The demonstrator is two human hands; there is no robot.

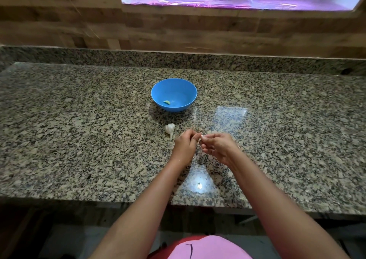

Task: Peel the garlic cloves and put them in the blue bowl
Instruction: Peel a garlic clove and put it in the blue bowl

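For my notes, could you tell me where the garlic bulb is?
The garlic bulb lies on the counter, just nearer than the blue bowl and beside the left hand.

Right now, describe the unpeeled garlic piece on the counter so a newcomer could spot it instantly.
Start at the granite countertop and find the blue bowl near its middle. Just in front of the bowl, toward the person and beside the left hand, lies the garlic piece. It is white, papery and bulbous with a tapering stem, unlike the small, bare peeled clove inside the bowl.
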